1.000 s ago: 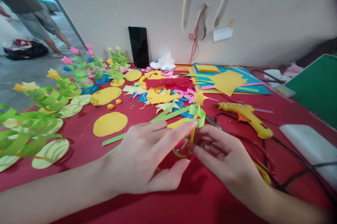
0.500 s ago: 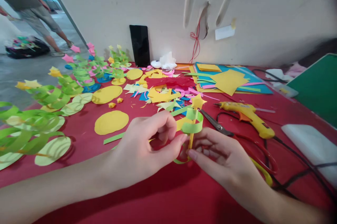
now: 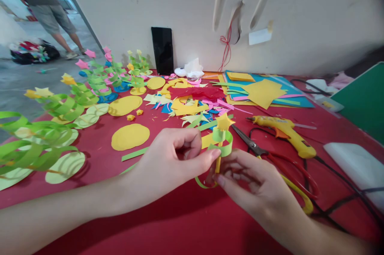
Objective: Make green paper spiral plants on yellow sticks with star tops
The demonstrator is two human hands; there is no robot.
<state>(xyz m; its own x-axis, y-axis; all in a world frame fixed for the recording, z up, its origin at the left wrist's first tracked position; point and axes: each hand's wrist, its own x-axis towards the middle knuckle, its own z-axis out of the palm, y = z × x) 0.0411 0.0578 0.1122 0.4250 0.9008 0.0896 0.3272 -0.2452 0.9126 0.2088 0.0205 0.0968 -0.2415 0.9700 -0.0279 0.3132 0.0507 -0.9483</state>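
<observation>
A thin yellow paper stick (image 3: 218, 165) stands nearly upright between my hands, with a folded yellow star (image 3: 224, 122) on its top. My right hand (image 3: 255, 183) pinches its lower part between thumb and fingers. Around the stick curls a light green paper strip (image 3: 227, 150), whose loose end loops below near the right fingertips. My left hand (image 3: 177, 157) is closed, its thumb pressed on the strip beside the stick; the contact of its other fingers is partly hidden.
Finished green paper spirals (image 3: 60, 105) with stars crowd the left side, beside yellow paper discs (image 3: 130, 136). Paper scraps (image 3: 187, 107) lie behind my hands. Scissors (image 3: 258, 149) and a yellow glue gun (image 3: 283, 129) with its cable are on the right. A phone (image 3: 163, 51) leans on the wall.
My left thumb has moved slightly up and right onto the green strip near the stick. The right hand still holds the stick. The view has shifted a little.
</observation>
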